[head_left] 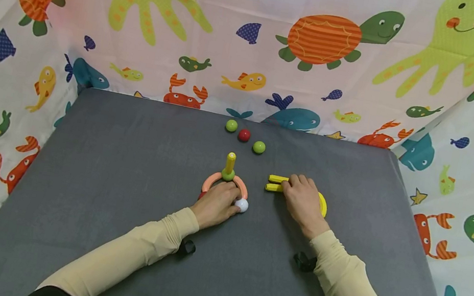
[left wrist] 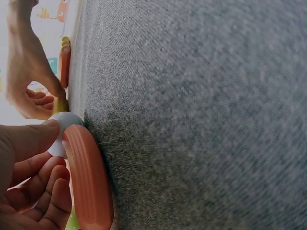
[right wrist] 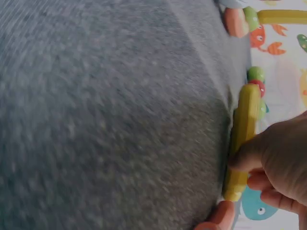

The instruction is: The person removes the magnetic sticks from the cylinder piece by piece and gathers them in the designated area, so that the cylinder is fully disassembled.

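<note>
My left hand (head_left: 220, 203) pinches a white ball (head_left: 241, 204), its thumb on the ball in the left wrist view. The ball joins a ring of salmon-coloured curved rods (left wrist: 88, 179). At the ring's far side sits a green ball (head_left: 227, 174) with a yellow rod (head_left: 230, 161) standing up from it. Part of the ring is hidden under the hand, with a bit of red showing at its left. To the right, my right hand (head_left: 303, 202) grips a yellow rod (right wrist: 243, 134) lying on the table, between thumb and fingers. A second yellow rod (head_left: 277, 179) lies parallel to it.
A yellow curved piece (head_left: 323, 204) lies just right of the right hand. Near the table's back edge are two green balls (head_left: 259, 147) and a red ball (head_left: 244, 135). A printed sea-animal curtain (head_left: 148, 59) encloses the grey table (head_left: 134, 152).
</note>
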The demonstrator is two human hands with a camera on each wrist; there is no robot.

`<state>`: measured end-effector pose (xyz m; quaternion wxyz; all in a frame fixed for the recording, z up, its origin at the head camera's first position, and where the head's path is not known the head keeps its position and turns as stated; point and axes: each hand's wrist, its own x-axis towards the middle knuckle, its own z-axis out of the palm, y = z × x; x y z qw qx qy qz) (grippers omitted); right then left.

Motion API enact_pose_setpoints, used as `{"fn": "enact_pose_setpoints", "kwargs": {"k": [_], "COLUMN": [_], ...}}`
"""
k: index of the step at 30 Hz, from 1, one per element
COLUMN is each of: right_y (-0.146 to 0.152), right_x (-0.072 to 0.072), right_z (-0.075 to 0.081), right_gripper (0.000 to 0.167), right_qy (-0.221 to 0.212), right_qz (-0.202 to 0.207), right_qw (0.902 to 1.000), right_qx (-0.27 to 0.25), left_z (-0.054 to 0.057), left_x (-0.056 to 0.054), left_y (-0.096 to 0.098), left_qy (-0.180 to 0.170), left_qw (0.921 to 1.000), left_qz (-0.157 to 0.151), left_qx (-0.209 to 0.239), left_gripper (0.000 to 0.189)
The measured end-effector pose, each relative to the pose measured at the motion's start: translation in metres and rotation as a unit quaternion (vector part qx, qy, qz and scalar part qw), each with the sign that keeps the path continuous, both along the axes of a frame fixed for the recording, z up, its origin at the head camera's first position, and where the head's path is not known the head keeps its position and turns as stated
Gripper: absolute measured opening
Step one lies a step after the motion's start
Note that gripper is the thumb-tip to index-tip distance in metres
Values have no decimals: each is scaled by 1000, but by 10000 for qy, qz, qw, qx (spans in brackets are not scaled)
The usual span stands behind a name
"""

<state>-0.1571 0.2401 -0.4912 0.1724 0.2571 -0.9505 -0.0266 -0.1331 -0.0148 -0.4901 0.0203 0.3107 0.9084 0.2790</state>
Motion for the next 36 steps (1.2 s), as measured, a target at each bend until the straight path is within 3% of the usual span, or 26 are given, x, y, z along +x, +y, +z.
{"fn": "enact_pose_setpoints", "kwargs": {"k": [3, 9, 19, 24, 32, 36], "right_y": [-2, -9, -10, -11, -13, -13], "right_x": [-1, -2, -11, -16, -18, -21], "right_z": [-3, -2, -8, -10, -13, -14], "right_gripper": [7, 9, 6, 6, 6, 5], "right_qy": [141, 216, 237, 175, -9, -164], "right_qz": [-75, 101, 88, 170, -281, -191], "right_qw": [9999, 9988, 9993, 9991, 9975, 9959], "right_qx": [46, -418, -288, -337, -646, -874], "left_z": [1, 3, 2, 1, 0, 0], "left_x": [1, 0, 1, 1, 1, 0], "left_y": [0, -1, -1, -1, 0, 0], "left_qy": [38, 71, 108, 59, 81, 70], "left_qw": [10000, 9999, 9999, 10000, 9999, 9999], "left_qz": [-14, 60, -31, -35, -63, -44], "left_qx": [20, 41, 49, 23, -83, -83], "left_gripper": [11, 14, 11, 11, 11, 11]}}
